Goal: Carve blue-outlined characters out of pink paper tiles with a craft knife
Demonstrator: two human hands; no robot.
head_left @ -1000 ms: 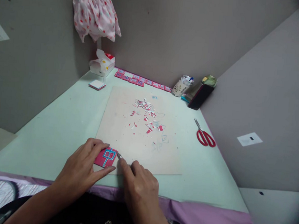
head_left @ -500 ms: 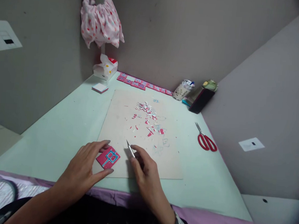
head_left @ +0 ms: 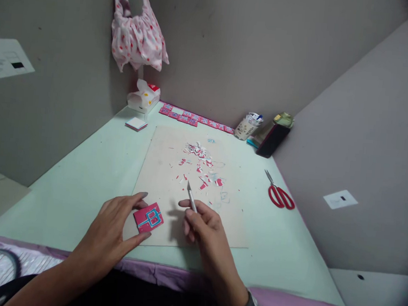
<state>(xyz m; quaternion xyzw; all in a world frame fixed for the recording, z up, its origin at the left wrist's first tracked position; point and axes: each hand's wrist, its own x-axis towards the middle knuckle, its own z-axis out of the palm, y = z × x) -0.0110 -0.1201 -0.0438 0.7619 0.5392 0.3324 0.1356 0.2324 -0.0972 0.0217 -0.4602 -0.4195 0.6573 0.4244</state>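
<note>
The left hand lay near the front edge of the tabletop, thumb and fingers spread around a small pink paper square with a blue line pattern, touching its edges and pinning it on the beige cutting board. The right hand was closed around a slim craft knife, gripped like a pen, its blade pointing up and away, lifted clear of the square and just beside it.

Judging by the look of things, the cutting was well under way: a scatter of pink, white and blue paper scraps lay around the middle of the board, and a row of similar pink squares sat along the back edge of the tabletop by the wall. Whether the square in hand was fully cut could not be told. Red scissors lay untouched toward the right edge.
</note>
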